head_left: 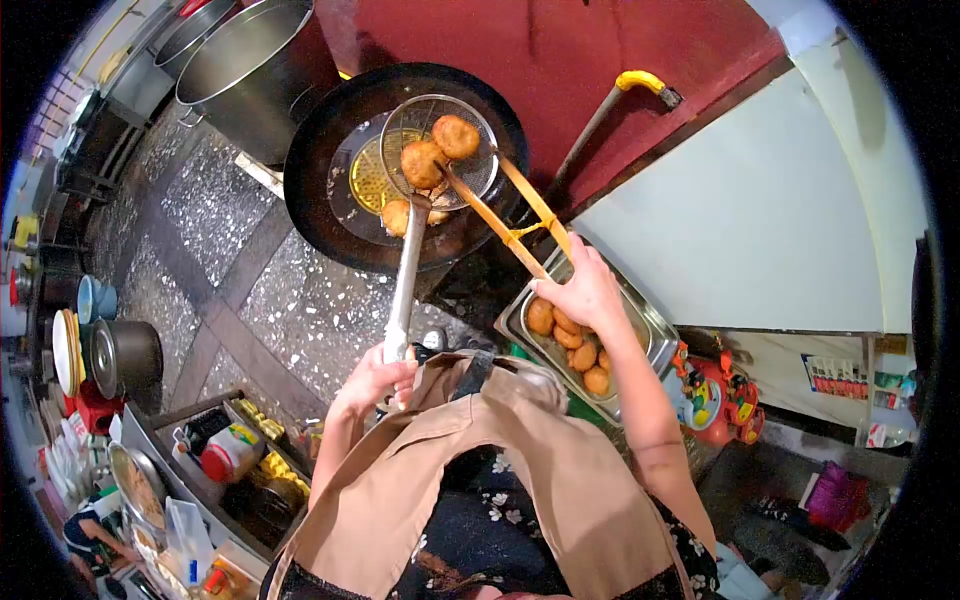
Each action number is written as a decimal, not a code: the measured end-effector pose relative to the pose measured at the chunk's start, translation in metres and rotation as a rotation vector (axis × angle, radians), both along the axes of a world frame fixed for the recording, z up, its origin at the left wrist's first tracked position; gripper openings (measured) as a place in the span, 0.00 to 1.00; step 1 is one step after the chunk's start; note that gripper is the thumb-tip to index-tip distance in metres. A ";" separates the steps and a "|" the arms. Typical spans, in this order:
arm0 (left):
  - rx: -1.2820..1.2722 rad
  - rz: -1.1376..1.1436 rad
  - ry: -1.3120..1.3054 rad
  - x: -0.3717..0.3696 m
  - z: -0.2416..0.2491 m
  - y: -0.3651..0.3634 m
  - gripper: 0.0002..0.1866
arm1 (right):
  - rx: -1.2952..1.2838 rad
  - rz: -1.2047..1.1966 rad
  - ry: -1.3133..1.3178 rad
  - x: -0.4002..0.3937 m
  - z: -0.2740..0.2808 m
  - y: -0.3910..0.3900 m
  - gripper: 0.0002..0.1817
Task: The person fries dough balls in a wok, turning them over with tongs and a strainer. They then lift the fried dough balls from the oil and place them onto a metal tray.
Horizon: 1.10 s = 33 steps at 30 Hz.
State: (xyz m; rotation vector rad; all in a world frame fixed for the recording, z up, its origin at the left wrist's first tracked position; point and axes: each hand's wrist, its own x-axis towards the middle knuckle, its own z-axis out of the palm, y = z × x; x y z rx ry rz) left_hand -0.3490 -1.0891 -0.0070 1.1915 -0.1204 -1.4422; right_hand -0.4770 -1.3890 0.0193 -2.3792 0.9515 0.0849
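Observation:
My left hand (376, 378) is wrapped round the metal handle of a round wire-mesh skimmer (408, 275), which is over a black wok (310, 195). On the mesh lie two browned fried balls (456, 137). More fried pieces (396, 217) are by the handle's joint, partly hidden. My right hand (582, 288) grips wooden tongs (487, 217), bound by a yellow tie. The tong tips are spread, one at the lower ball and the other at the skimmer's right rim. Yellow oil (368, 182) shows in the wok.
A metal tray (655, 335) of several fried balls stands below my right hand. Large metal pots (250, 80) are at the upper left. A yellow-ended pipe (610, 100) sticks out near the wok. Gas cylinders (715, 395) stand at right, a drawer-like unit (180, 440) at lower left.

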 end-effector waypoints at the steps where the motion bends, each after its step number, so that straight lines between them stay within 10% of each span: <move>1: 0.003 -0.009 -0.001 -0.002 0.001 -0.001 0.09 | 0.033 -0.022 -0.060 -0.003 -0.007 0.001 0.48; 3: -0.004 0.024 0.015 -0.004 0.003 -0.004 0.10 | 0.666 -0.096 -0.337 -0.008 -0.021 0.005 0.34; 8: 0.016 -0.027 0.138 0.005 -0.003 -0.006 0.10 | 1.056 -0.379 -0.469 -0.022 -0.026 0.020 0.23; 23: 0.127 -0.817 -0.454 0.003 -0.058 -0.033 0.08 | 1.103 -0.981 -0.641 -0.121 -0.039 0.094 0.27; 25: 0.078 -0.797 -0.858 -0.011 -0.086 -0.034 0.10 | 1.102 -1.042 -0.754 -0.127 -0.054 0.096 0.25; 33: 0.259 -0.882 -1.062 -0.061 -0.122 -0.046 0.15 | 1.249 -1.153 -0.887 -0.171 -0.112 0.092 0.21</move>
